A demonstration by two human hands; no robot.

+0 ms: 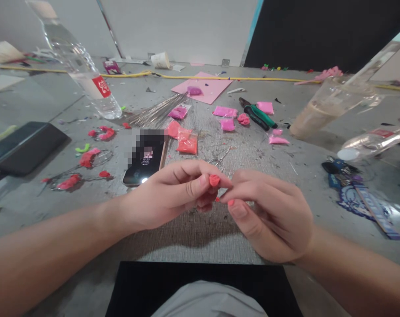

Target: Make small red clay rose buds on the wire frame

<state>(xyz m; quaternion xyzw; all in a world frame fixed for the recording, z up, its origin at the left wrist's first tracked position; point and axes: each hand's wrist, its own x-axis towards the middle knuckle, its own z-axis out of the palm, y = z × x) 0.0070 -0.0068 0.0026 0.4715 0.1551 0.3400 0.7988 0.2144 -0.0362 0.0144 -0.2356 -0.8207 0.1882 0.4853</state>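
Grey cloth (209, 301) at bottom edge. Left hand (173, 191): thumb and finger pinch 1 red lump (214, 180) over table (193, 240). Right hand (277, 211): curled, 1 red bit (231, 202) at thumb tip, can't tell if gripped. Beyond: 1 phone (145, 165), 1 pliers (259, 116), 2 bottles (76, 59), 1 cup (319, 114).

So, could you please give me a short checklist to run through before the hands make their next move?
1. Red piece held by the left hand: ok, at thumb and forefinger.
2. Small red bit pinched by the right hand: cannot tell; it shows at the thumb tip.
3. Red packet in sight: ok, beyond the hands.
4. Green-handled pliers apart from both hands: ok.
5. Phone untouched: cannot tell; the left hand overlaps it.
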